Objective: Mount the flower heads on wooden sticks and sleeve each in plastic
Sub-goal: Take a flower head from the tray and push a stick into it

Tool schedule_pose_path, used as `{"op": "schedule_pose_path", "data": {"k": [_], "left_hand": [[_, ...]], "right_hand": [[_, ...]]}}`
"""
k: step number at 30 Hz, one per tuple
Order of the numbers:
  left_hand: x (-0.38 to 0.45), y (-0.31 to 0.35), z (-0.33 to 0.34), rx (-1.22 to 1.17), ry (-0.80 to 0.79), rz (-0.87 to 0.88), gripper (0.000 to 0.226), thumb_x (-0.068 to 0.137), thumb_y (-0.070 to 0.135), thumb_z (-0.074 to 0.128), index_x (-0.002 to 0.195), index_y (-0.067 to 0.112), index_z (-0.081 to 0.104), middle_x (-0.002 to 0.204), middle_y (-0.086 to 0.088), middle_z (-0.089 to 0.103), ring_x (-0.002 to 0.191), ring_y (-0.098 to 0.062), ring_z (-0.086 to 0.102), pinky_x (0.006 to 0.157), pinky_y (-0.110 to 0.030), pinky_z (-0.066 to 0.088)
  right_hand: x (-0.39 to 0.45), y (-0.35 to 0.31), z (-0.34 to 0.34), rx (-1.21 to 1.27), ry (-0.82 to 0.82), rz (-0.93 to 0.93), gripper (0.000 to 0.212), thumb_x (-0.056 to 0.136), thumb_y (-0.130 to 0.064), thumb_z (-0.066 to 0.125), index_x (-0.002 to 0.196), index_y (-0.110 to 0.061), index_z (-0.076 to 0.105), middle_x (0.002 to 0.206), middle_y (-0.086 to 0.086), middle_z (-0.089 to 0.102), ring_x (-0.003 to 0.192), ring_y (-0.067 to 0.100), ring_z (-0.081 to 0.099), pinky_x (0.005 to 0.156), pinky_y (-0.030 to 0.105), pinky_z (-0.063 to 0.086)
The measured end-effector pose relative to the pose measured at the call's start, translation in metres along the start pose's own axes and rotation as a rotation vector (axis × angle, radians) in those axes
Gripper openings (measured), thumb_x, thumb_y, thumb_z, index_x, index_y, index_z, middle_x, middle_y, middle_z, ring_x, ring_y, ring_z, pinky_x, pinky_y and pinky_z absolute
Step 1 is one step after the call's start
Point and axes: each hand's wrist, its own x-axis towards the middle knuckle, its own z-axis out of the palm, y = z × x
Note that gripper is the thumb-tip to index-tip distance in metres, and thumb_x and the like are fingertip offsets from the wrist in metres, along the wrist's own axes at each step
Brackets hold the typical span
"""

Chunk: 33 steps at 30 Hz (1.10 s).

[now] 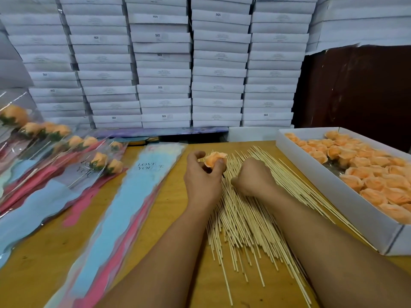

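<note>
The left hand [201, 174] held 1 peach-orange flower head [215, 159] between curled fingers and thumb, raised just above the far end of the pile of wooden sticks [246, 216]. The right hand [252, 176] sat just beside it, knuckles up and fingers curled down into the pile; whether it pinched a stick could not be told, since the fingertips were hidden under the hand. Both forearms reached in from the near edge of the wooden table [169, 210], the right 1 lying across the sticks. The sticks were spread in a loose fan down the middle of the table, their far ends near the flower head and their near ends scattered toward the person. To the right, touching the outer sticks, stood a shallow white cardboard box [329, 190] filled with more peach flower heads [364, 172]. To the left of the hands lay a stack of flat plastic sleeves [124, 203], blue and pink, the top 1 printed "LOVE YOU". Farther left, finished flowers [100, 161] on sticks lay in their sleeves in an overlapping heap with the blooms pointing away from the person. Behind the table rose several columns of stacked white boxes [163, 70], some marked "SGS", and a dark brown panel [355, 85] stood at the right.
</note>
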Motion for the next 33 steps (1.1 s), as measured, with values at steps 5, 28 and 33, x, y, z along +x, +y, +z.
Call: {"op": "schedule_pose_path", "data": {"k": [5,28,33], "left_hand": [[0.004,0.000,0.000,-0.061,0.014,-0.073,0.027,0.093,0.032,0.067,0.113,0.031,0.049,0.094,0.005,0.069,0.086,-0.015,0.071,0.085,-0.047,0.058],[0.026,0.014,-0.018,-0.978,0.002,-0.645,0.057,0.095,0.036,0.064,0.140,0.004,0.051,0.078,-0.008,0.058,0.048,-0.009,0.057,0.039,-0.017,0.044],[0.030,0.012,-0.019,-0.948,0.009,-0.624,0.061,0.094,0.041,0.066,0.141,0.005,0.051,0.080,-0.004,0.053,0.043,-0.006,0.046,0.038,-0.016,0.035]], "right_hand": [[0.001,0.006,-0.007,0.301,-0.059,0.119,0.029,0.084,-0.033,0.075,0.073,-0.012,0.059,0.063,0.002,0.058,0.049,0.015,0.050,0.046,0.024,0.033],[-0.050,-0.026,-0.022,1.090,-0.296,-0.096,0.025,0.093,-0.002,0.046,0.104,-0.013,0.065,0.055,-0.001,0.055,0.040,0.011,0.035,0.035,0.021,0.025],[-0.061,-0.033,-0.020,1.062,-0.327,-0.246,0.028,0.101,-0.006,0.047,0.104,-0.020,0.071,0.049,-0.006,0.046,0.041,0.006,0.034,0.036,0.020,0.028]]}}
